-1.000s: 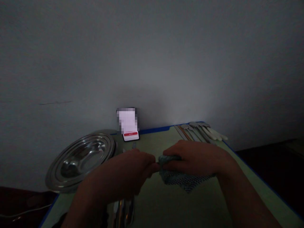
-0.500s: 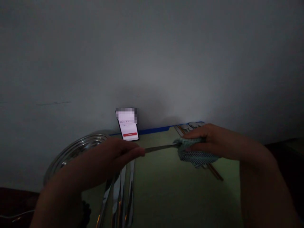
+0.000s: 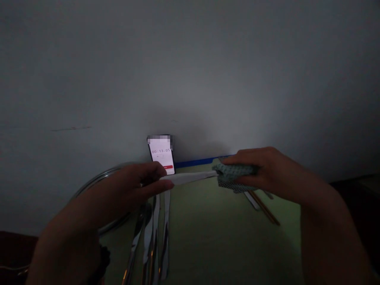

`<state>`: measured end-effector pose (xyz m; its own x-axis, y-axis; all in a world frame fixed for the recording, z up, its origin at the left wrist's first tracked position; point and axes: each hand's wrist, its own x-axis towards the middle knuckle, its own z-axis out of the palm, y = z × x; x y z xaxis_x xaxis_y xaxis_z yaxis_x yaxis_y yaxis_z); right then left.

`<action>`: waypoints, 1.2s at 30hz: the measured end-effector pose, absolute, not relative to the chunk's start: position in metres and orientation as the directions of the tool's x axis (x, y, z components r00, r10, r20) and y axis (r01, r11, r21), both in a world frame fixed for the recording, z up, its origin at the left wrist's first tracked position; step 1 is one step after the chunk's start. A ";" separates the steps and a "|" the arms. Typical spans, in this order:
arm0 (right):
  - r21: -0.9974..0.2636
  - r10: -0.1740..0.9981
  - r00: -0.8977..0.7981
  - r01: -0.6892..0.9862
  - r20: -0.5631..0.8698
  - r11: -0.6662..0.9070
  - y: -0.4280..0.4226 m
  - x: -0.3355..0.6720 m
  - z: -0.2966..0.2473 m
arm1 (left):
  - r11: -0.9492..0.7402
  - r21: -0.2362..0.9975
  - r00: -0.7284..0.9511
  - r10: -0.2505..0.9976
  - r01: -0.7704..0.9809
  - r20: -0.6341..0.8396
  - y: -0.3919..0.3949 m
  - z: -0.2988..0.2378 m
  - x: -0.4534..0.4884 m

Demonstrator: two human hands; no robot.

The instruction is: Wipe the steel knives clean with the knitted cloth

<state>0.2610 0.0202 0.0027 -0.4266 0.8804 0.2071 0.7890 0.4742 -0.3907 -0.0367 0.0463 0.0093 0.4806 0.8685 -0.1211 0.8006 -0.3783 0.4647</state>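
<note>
A table knife spans the space between my hands, its flat metal side showing. My left hand pinches its left end between thumb and fingertips. A green checked cloth is bunched in my right hand and wraps the knife's right end, which is hidden inside. Below my left hand lies a row of several pieces of metal cutlery, knives and a spoon among them. Under the cloth, a pair of brown chopsticks sticks out beside another metal utensil.
A phone showing a running timer leans on the grey wall. Behind my left forearm stands a round shiny metal bowl, partly covered. The pale green tabletop has a blue strip along its back edge. The light is dim.
The knife has rolled so its broad side faces me. My right hand and cloth have shifted slightly left and up, my left hand a little left. Cloth now hides the spoons at the back.
</note>
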 end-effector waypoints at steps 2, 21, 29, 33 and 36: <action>-0.414 0.878 -0.448 0.777 0.167 0.475 0.020 0.259 0.002 | -0.389 0.467 0.489 0.866 0.794 -0.108 0.046 0.009 -0.036; -0.455 0.816 -0.578 0.720 0.024 0.524 0.010 0.232 0.006 | -0.548 0.463 0.619 0.785 0.697 -0.002 0.027 0.017 0.006; -0.533 0.858 -0.512 0.716 0.038 0.450 0.010 0.225 0.004 | -0.573 0.438 0.626 0.779 0.693 0.028 0.027 0.015 0.004; -0.524 0.808 -0.587 0.676 0.042 0.518 0.013 0.224 0.003 | -0.608 0.412 0.645 0.761 0.678 0.062 0.026 0.011 0.006; -0.513 0.776 -0.630 0.658 0.028 0.552 0.015 0.225 0.003 | -0.623 0.394 0.650 0.756 0.676 0.081 0.025 0.009 0.009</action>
<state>0.2248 0.0149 0.0034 -0.6295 0.7765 0.0280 0.6576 0.5517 -0.5130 0.0090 0.0248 0.0094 0.6498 0.7558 0.0809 0.6756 -0.6230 0.3942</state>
